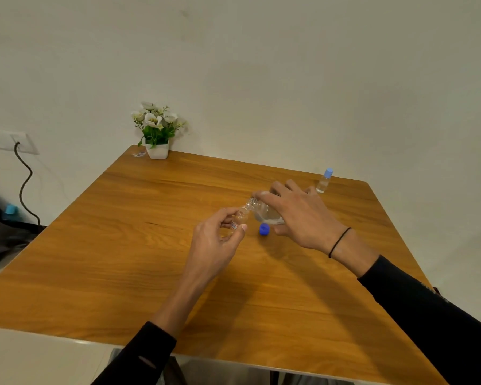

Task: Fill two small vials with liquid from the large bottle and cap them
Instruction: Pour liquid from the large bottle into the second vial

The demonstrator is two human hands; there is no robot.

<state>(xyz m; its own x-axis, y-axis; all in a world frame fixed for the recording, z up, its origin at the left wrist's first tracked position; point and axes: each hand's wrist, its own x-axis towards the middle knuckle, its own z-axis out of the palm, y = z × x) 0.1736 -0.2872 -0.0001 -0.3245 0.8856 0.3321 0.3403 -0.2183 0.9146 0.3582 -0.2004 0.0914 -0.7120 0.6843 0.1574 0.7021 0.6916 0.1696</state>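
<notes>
Clear large bottle (264, 212) tipped leftward, mouth at open vial (238, 219) rim | right hand (297, 215) fingers grasp bottle | left hand (214, 240) fingers pinch vial | capped vial (324, 181) far right

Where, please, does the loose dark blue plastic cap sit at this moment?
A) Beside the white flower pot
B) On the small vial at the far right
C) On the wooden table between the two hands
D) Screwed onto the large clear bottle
C: the dark blue plastic cap lies on the wooden table between the left hand and the right hand.
</notes>
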